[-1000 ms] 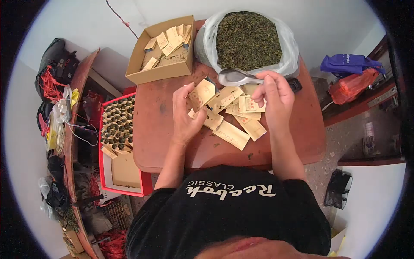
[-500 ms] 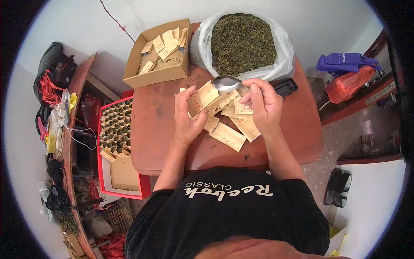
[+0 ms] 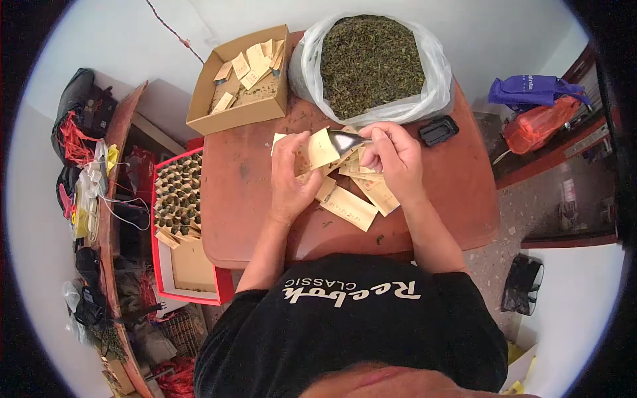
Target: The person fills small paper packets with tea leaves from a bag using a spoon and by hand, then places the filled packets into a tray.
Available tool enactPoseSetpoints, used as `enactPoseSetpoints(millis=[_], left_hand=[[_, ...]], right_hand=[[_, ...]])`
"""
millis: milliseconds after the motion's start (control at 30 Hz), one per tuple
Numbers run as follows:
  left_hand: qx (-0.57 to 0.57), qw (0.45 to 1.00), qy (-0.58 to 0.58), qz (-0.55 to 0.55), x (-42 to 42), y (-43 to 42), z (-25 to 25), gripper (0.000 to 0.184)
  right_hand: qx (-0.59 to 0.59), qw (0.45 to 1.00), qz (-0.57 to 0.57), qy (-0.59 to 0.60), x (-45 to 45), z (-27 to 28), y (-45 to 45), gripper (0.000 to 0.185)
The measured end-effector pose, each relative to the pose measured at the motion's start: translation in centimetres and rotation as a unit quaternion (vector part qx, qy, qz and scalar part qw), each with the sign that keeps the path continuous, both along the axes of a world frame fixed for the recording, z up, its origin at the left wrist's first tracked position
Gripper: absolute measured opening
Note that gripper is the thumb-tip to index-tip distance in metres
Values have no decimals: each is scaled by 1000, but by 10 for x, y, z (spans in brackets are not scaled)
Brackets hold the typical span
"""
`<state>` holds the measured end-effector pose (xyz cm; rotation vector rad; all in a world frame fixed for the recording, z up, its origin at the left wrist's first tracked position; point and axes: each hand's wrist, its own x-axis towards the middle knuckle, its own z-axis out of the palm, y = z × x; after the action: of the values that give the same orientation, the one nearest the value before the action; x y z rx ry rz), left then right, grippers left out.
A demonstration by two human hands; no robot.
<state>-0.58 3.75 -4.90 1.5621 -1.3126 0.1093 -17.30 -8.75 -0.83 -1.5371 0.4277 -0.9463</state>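
Blk cotton-look T-shirt (image 3: 352, 325) reads "Reebok CLASSIC". L hand (image 3: 292, 182), half-curled, grips tan paper pkt (image 3: 322, 150) over red-brown table (image 3: 451, 199); R hand (image 3: 397, 159), fingers closed, pinches shiny metal spoon (image 3: 344, 141), bowl at pkt's mouth.

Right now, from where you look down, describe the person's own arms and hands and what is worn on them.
The left hand and right hand are bare, with no glove, ring or watch showing. Both forearms are uncovered, below short black sleeves of a black T-shirt with white "Reebok CLASSIC" lettering.
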Motion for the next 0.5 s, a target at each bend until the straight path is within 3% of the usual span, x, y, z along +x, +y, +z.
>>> enactPoseSetpoints(millis=[67, 167, 500], left_hand=[[7, 1000, -19, -17, -1, -1, 2, 57], [11, 1000, 14, -17, -8, -5, 4, 55], [25, 999, 8, -38, -16, -13, 7, 59]], right_hand=[[123, 991, 40, -25, 4, -11, -4, 22], [196, 978, 64, -37, 6, -15, -8, 23], [141, 989, 32, -30, 2, -13, -5, 28]])
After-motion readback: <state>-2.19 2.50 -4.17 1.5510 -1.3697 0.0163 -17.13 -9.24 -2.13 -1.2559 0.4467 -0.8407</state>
